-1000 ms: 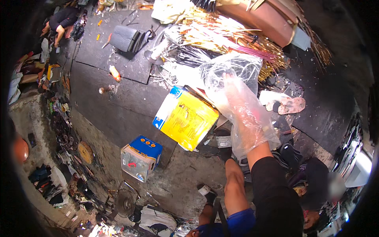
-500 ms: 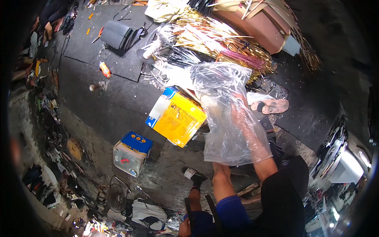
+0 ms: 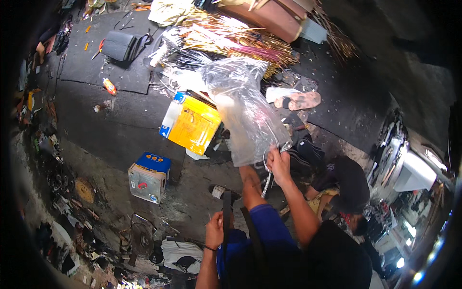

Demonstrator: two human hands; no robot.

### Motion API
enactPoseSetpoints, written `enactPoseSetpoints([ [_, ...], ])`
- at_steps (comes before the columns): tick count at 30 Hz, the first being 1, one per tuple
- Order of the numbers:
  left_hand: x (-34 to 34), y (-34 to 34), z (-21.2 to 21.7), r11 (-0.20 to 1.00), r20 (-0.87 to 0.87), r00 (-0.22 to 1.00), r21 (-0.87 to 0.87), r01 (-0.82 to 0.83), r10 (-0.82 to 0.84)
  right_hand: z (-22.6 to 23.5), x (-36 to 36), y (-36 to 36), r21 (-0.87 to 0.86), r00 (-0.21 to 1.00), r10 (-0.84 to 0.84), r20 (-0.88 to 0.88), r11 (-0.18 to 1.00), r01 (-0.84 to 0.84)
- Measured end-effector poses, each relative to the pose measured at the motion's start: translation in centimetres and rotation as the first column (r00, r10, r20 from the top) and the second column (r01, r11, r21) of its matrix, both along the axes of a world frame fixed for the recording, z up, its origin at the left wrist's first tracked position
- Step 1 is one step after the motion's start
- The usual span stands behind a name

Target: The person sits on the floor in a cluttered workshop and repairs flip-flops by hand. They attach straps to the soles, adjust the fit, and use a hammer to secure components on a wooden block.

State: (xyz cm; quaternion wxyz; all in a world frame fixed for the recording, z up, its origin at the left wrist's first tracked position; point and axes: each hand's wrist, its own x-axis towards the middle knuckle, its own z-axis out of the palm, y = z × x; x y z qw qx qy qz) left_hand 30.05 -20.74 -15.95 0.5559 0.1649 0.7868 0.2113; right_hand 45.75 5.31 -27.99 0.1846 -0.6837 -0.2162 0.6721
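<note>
My right hand (image 3: 278,164) is closed around a silvery, braided-looking strip (image 3: 269,179), which dangles below the fingers and forms a loose loop beside them. Just beyond the hand, a clear plastic bag (image 3: 245,111) lies draped over my leg and touches the yellow and blue carton (image 3: 195,125). My left hand (image 3: 215,231), with a dark band at the wrist, is held low beside a dark strap (image 3: 226,216) near my blue shorts (image 3: 269,224). Its fingers are curled together; what they pinch, if anything, is too small to make out.
Gold and silver strips (image 3: 236,41) are heaped at the far side, beside a brown case (image 3: 264,19). A blue-topped metal tin (image 3: 149,178) stands left, near a fan (image 3: 141,236). Slippers (image 3: 301,100) lie right of the bag. Another person (image 3: 349,185) crouches at right.
My right hand has come out from under the clear bag, nearer to me, and now holds the silvery strip. My left hand has risen into fuller view. The view has shifted.
</note>
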Motion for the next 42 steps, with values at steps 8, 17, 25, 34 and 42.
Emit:
enactPoseSetpoints([
  [8,-2.6,-2.2,3.5,0.99,-0.072,0.989,0.067,-0.125,0.13,16.6,1.7,-5.5,-0.179,0.924,-0.032,-0.382,0.983,-0.04],
  [17,-5.4,-11.4,13.5,0.817,-0.037,0.894,0.424,-0.391,0.447,22.5,-9.0,-16.0,-0.056,0.655,0.087,-0.75,0.979,-0.194],
  [25,-7.9,-27.8,19.2,0.511,0.14,0.667,0.533,-0.674,0.732,27.9,-17.4,-30.8,-0.045,0.365,0.182,-0.913,0.845,-0.533],
  [34,-7.0,-36.2,12.4,0.68,-0.156,0.671,0.32,-0.66,0.725,23.4,-11.6,-33.9,-0.115,0.825,0.208,-0.525,0.943,-0.312],
  [42,-0.3,-40.7,4.6,0.947,-0.188,0.935,-0.063,-0.316,0.299,5.1,1.8,-16.5,0.069,0.894,0.177,0.412,0.972,-0.224],
])
